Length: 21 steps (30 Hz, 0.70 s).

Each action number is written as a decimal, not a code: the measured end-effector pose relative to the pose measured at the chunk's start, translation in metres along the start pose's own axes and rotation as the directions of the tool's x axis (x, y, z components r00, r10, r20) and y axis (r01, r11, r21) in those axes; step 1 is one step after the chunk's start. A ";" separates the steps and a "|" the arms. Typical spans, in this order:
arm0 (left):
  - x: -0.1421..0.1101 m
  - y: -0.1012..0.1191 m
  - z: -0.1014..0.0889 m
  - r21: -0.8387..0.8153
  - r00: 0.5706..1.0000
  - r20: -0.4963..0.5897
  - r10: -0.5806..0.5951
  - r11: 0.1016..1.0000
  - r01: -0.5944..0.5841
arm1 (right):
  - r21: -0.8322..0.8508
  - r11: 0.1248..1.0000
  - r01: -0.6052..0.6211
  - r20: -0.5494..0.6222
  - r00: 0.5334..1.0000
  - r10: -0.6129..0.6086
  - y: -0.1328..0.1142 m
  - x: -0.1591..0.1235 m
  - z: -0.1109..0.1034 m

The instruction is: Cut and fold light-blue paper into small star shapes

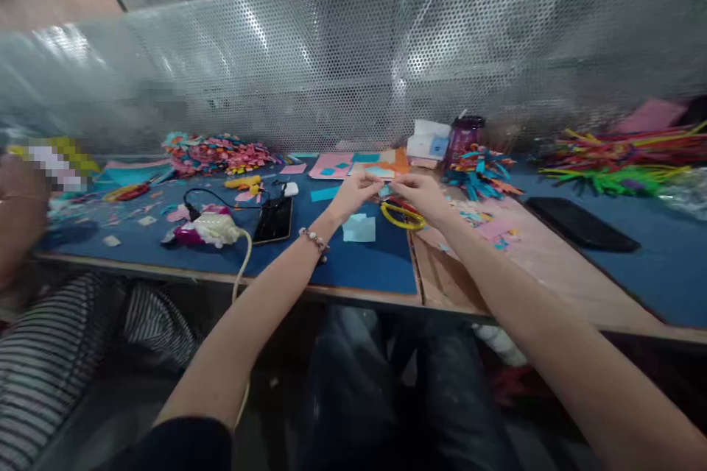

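Over the blue mat, my left hand (356,191) and my right hand (423,195) face each other with fingertips pinched. Whatever lies between the fingers is too small to make out; pale blue paper (381,172) shows right behind them. Below my right hand rests a pair of scissors with yellow handles (402,216). Light blue paper squares (359,229) sit in a small stack just under my left hand. Beyond the hands, pink, orange and blue paper sheets (328,164) overlap.
Left stand a phone (274,221), a power strip wrapped in plastic (207,229) and a heap of coloured scraps (218,153). Right are a dark bottle (465,136), blue and orange strips (480,173), pipe cleaners (630,154) and a black phone (581,224). A co-worker's arm (22,213) is far left.
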<state>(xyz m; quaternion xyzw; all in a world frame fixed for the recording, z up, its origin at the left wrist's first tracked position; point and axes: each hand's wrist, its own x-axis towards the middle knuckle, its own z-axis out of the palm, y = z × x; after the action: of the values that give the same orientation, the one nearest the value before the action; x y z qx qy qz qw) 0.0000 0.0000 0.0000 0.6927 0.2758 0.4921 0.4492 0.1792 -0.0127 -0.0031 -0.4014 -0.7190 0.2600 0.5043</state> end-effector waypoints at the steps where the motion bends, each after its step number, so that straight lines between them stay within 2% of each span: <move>1: 0.000 0.000 0.000 -0.004 1.000 -0.002 -0.003 1.000 0.003 | 0.006 1.000 -0.001 0.000 1.000 0.001 -0.001 0.000 0.000; 11: -0.002 0.003 0.002 -0.067 0.999 -0.006 -0.045 0.997 0.045 | -0.019 1.000 0.007 -0.064 0.998 -0.009 -0.003 -0.001 0.003; 21: -0.004 0.005 0.000 -0.072 0.999 -0.029 -0.041 0.997 0.039 | 0.052 0.999 -0.006 -0.059 0.998 0.009 -0.010 -0.003 0.008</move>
<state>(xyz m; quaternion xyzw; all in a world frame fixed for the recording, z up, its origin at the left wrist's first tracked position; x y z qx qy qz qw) -0.0015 -0.0056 0.0025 0.6631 0.2788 0.5031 0.4790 0.1688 -0.0205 0.0003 -0.3983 -0.6952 0.2683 0.5348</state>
